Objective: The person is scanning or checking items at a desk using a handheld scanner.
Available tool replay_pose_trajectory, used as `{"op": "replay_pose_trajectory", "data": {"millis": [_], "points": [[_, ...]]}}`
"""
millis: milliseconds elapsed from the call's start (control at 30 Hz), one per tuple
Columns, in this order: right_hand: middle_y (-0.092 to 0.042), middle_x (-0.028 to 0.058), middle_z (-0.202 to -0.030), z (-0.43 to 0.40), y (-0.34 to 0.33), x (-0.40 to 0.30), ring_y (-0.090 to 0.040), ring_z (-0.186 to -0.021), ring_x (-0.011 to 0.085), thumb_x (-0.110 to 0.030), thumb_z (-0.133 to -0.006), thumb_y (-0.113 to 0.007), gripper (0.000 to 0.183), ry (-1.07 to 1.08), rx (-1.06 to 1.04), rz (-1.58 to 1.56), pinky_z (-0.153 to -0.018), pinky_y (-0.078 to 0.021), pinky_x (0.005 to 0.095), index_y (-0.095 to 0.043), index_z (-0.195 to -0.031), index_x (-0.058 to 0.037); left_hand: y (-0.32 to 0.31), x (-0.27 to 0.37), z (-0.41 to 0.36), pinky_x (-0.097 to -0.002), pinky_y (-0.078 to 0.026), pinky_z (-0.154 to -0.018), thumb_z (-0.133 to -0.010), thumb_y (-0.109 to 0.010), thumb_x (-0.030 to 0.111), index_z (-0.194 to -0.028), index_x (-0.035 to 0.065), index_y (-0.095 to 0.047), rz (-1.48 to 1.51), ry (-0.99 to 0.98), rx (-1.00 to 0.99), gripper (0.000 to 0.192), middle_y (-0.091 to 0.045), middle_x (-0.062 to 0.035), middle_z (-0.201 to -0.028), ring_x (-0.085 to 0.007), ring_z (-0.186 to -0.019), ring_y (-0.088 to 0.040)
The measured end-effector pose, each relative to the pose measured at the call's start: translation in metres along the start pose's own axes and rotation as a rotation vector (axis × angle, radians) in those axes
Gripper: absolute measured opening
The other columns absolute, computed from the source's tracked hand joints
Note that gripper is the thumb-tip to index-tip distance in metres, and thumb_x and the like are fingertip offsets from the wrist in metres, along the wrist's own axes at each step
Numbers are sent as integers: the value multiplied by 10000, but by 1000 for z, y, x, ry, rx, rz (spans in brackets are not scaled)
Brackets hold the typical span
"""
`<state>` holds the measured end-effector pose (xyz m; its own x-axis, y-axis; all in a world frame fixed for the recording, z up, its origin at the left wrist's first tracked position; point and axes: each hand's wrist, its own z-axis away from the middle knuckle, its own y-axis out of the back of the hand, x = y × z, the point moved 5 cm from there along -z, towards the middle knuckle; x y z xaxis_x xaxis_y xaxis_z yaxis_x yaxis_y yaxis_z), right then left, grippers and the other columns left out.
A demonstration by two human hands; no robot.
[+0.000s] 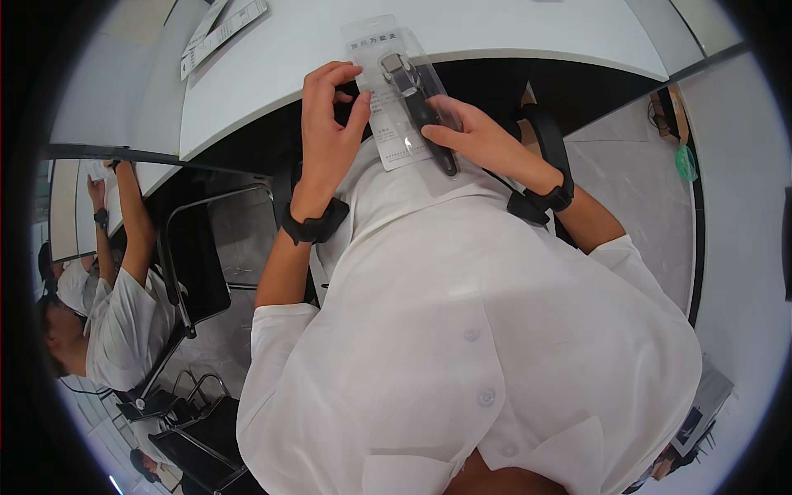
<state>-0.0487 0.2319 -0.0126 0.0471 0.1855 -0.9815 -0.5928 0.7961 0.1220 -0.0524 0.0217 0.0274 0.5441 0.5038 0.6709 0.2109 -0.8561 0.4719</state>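
Note:
A clear plastic package with a printed backing card (390, 139) lies tilted between my hands, its upper end over the edge of the white desk and its lower end near my lap. Within it shows a clamp-like tool with a black handle and a metal head (424, 117). My right hand (479, 133) grips the package's right side around the handle, thumb on top. At the left side of the card is my left hand (331, 117), its thumb and fingers curved apart; its fingertips are close to the card's edge, and whether they touch it I cannot tell.
The white desk's curved edge (247, 114) runs in front of me. Printed cards (223, 37) lie at its far left. To the left, a co-worker in a white shirt (133, 322) sits beyond a partition, near black chairs (204, 260). A cardboard box (665, 117) stands at right.

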Motion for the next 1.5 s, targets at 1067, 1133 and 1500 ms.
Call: {"op": "replay_pose_trajectory", "data": {"millis": [1067, 1133, 1500], "points": [[-627, 32, -830, -1, 1, 2, -531, -758, 91, -302, -974, -674, 487, -10, 18, 78, -686, -434, 264, -574, -1314, 31, -13, 26, 2, -401, -420, -1037, -812, -631, -39, -1113, 135, -732, -226, -229, -212, 362, -643, -26, -1282, -305, -1194, -492], [-646, 50, -873, -1, 1, 2, -552, -792, 98, -302, -974, -675, 488, -10, 21, 71, -716, -453, 266, -573, -1315, 33, -13, 27, 2, -413, -416, -1051, -817, -620, -40, -1160, 128, -712, -232, -228, -230, 393, -637, -40, -1298, -311, -1196, -492], [-589, 8, -784, -5, 0, 10, -477, -703, 78, -317, -984, -659, 460, 40, 54, 60, -624, -385, 263, -598, -1294, 17, -11, 31, 2, -422, -480, -966, -810, -641, -20, -1065, 95, -718, -348, -259, -198, 290, -643, -54, -1189, -322, -1161, -533]]}}
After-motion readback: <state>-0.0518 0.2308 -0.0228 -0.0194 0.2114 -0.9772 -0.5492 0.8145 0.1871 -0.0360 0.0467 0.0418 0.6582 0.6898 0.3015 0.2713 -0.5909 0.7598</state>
